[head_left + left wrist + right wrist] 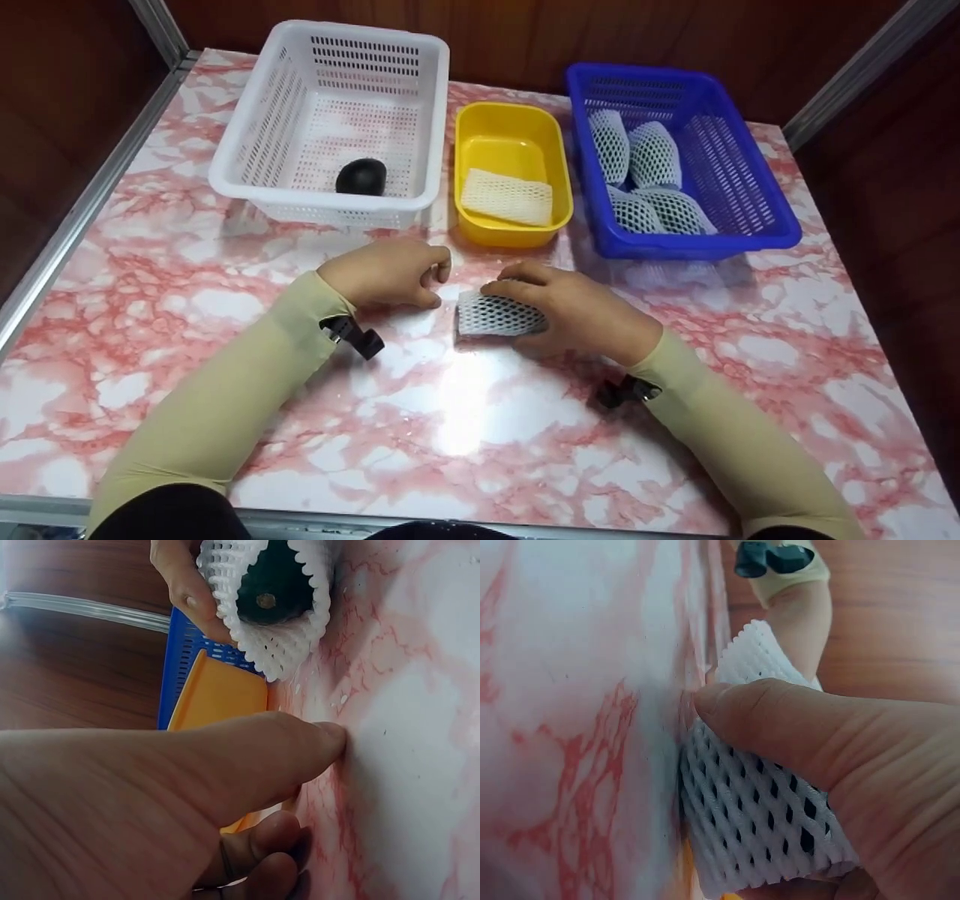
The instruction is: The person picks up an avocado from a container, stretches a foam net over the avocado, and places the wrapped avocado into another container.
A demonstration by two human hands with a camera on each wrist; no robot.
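Note:
My right hand [577,311] grips a white foam net sleeve [487,315] low over the table, fingers over its top and thumb on the near side. Inside the sleeve is a dark green avocado [274,585], its stem end showing through the open mouth in the left wrist view. To the left of the sleeve's mouth, my left hand [390,274] holds nothing. Its fingers are loosely bent, and the thumb [300,746] reaches down to the tabletop.
A white basket [326,196] at back left contains one dark avocado [362,177]. In the yellow tub [510,238] lies a flat foam net [506,197]. The blue basket [697,244] at back right holds several netted fruits [655,155]. Dark panels stand around the marbled table [450,480].

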